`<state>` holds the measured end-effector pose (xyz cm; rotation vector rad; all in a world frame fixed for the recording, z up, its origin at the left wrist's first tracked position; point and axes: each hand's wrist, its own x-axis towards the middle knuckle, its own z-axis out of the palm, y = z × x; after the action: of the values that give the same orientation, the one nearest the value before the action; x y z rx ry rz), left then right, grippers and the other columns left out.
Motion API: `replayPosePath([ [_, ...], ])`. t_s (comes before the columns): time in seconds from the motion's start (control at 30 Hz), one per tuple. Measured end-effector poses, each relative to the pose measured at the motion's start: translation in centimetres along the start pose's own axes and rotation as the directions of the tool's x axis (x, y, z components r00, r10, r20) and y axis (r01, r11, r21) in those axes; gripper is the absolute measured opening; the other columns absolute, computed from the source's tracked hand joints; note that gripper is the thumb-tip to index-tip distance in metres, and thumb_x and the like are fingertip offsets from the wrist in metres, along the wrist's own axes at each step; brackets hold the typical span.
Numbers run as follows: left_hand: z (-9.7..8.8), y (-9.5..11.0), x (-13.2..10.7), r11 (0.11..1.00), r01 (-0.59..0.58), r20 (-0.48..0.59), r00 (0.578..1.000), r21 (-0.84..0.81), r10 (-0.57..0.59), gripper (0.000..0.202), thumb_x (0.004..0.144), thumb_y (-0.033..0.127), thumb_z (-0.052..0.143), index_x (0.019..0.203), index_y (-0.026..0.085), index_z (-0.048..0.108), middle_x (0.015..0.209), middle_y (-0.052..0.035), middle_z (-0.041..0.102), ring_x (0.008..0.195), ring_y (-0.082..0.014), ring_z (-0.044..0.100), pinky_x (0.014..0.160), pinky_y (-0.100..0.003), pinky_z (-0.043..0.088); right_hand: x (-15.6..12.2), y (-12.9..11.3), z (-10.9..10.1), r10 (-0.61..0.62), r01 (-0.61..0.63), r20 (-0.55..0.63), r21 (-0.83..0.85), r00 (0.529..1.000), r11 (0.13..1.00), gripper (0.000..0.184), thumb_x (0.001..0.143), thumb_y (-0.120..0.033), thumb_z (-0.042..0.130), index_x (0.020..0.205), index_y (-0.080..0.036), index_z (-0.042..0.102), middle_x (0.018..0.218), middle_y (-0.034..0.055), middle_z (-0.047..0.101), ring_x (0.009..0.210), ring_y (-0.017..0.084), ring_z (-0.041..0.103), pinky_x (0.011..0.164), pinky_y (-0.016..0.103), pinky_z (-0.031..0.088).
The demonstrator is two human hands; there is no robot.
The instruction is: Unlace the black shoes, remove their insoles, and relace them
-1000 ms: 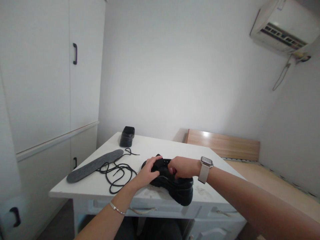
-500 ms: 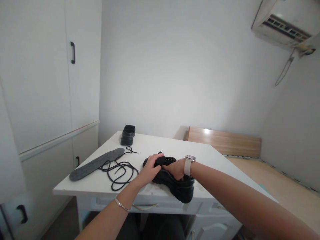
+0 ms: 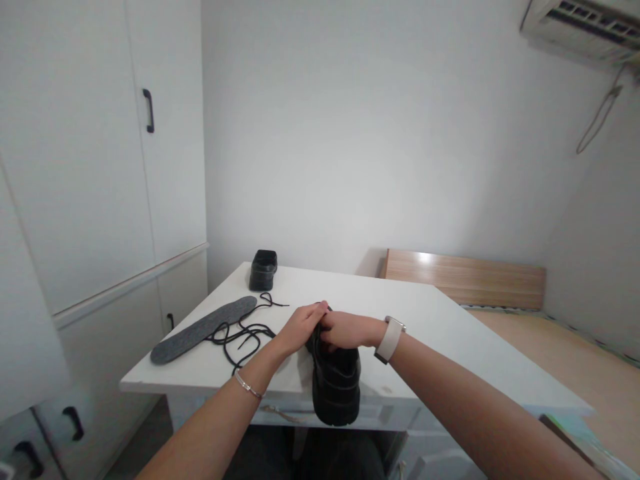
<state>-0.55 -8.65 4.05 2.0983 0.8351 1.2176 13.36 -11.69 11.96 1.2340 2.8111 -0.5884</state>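
A black chunky-soled shoe (image 3: 335,383) rests at the near edge of the white table (image 3: 450,340), its heel pointing toward me and overhanging the edge. My left hand (image 3: 300,327) grips the shoe's upper from the left, fingers curled over it. My right hand (image 3: 345,330), with a pale watch on its wrist, closes on the same upper from the right, touching the left hand's fingertips. A loose black shoelace (image 3: 240,333) lies in coils just left of my hands, and a grey insole (image 3: 205,329) lies flat beyond it.
A second black shoe (image 3: 263,269) stands at the table's far left corner. White cabinets with black handles (image 3: 100,167) line the left wall. A wooden bed frame (image 3: 465,283) lies to the right behind the table. An air conditioner (image 3: 585,23) hangs top right.
The shoe has turned from lying sideways across the table edge to pointing heel-first toward me. Both hands have come together on its upper. The camera has shifted slightly right.
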Motion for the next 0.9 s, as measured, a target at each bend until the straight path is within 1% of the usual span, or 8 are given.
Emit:
replayPosePath([
  [0.07,-0.4,0.0,-0.6,0.998,-0.015,0.015,1.000,0.065,0.014,0.061,0.101,0.049,0.023,0.081,0.017,0.071,0.083,-0.0048,0.071,0.083,-0.0197,0.063,0.084,-0.031,0.048,-2.1,-0.8,-0.3,0.030,-0.029,-0.042,0.023,0.999,0.999,0.019,0.097,-0.020,0.049,0.094,-0.011,0.067,0.087,0.0070,0.069,0.075,0.016,0.064,0.070,0.029,0.052],
  [0.13,-1.4,-0.3,-0.7,0.989,-0.030,0.024,0.999,0.144,0.026,0.059,0.101,0.047,0.024,0.079,0.019,0.072,0.089,-0.0043,0.072,0.091,-0.0200,0.063,0.092,-0.031,0.045,-4.5,-1.7,-0.6,0.046,-0.041,-0.169,0.033,0.985,0.999,0.022,0.096,-0.017,0.047,0.097,-0.014,0.068,0.087,0.0074,0.071,0.076,0.016,0.063,0.070,0.028,0.048],
  [0.2,-3.0,-1.1,-0.2,0.970,-0.016,0.007,1.000,0.242,0.015,0.047,0.100,0.042,0.032,0.090,0.021,0.073,0.102,-0.0044,0.072,0.103,-0.0211,0.061,0.100,-0.033,0.041,-6.9,-2.7,-0.7,0.053,-0.038,-0.362,0.049,0.931,0.998,0.022,0.094,-0.019,0.049,0.104,-0.018,0.069,0.092,0.0064,0.072,0.078,0.017,0.063,0.071,0.028,0.046],
  [0.27,-5.0,-2.6,0.6,0.931,0.048,-0.052,0.998,0.362,-0.031,0.031,0.095,0.035,0.045,0.103,0.020,0.071,0.112,-0.0077,0.070,0.111,-0.0244,0.058,0.104,-0.038,0.038,-8.7,-3.3,-0.7,0.049,-0.010,-0.464,0.084,0.884,0.996,0.023,0.093,-0.020,0.050,0.106,-0.020,0.069,0.093,0.0052,0.073,0.078,0.017,0.064,0.071,0.028,0.046],
  [0.4,-7.9,-6.2,1.7,0.801,0.198,-0.110,0.980,0.566,-0.164,0.015,0.088,0.024,0.061,0.095,0.015,0.069,0.106,-0.0138,0.068,0.109,-0.0291,0.057,0.101,-0.050,0.038,-10.3,-3.5,-0.2,-0.005,0.067,-0.438,0.125,0.899,0.990,0.021,0.093,-0.019,0.052,0.102,-0.020,0.071,0.085,0.0029,0.072,0.072,0.015,0.063,0.066,0.026,0.046],
  [0.6,-7.6,-8.3,1.7,0.698,0.222,-0.093,0.972,0.681,-0.218,0.021,0.091,0.034,0.062,0.095,0.014,0.064,0.100,-0.0058,0.066,0.094,-0.0205,0.062,0.088,-0.042,0.050,-10.3,-3.7,1.1,-0.100,0.159,-0.420,0.107,0.902,0.981,0.021,0.092,-0.016,0.054,0.102,-0.020,0.072,0.085,0.0014,0.071,0.070,0.013,0.061,0.062,0.023,0.043],
  [0.77,-8.1,-5.4,3.4,0.730,0.201,-0.193,0.976,0.653,-0.096,0.012,0.088,0.020,0.059,0.077,0.015,0.059,0.085,-0.0085,0.065,0.086,-0.0220,0.061,0.084,-0.039,0.047,-9.7,-3.4,1.9,-0.169,0.244,-0.526,0.078,0.834,0.967,0.019,0.092,-0.014,0.053,0.098,-0.019,0.070,0.089,0.0030,0.069,0.079,0.016,0.062,0.072,0.026,0.047],
  [0.9,-9.2,1.9,5.5,0.809,0.172,-0.328,0.944,0.562,0.027,0.010,0.092,0.023,0.045,0.096,0.018,0.052,0.086,-0.0067,0.067,0.076,-0.0198,0.061,0.070,-0.033,0.047,-7.7,-3.1,1.5,-0.120,0.313,-0.705,0.150,0.699,0.938,0.030,0.089,-0.013,0.055,0.118,-0.020,0.059,0.118,0.0091,0.062,0.112,0.021,0.056,0.099,0.038,0.044],
])
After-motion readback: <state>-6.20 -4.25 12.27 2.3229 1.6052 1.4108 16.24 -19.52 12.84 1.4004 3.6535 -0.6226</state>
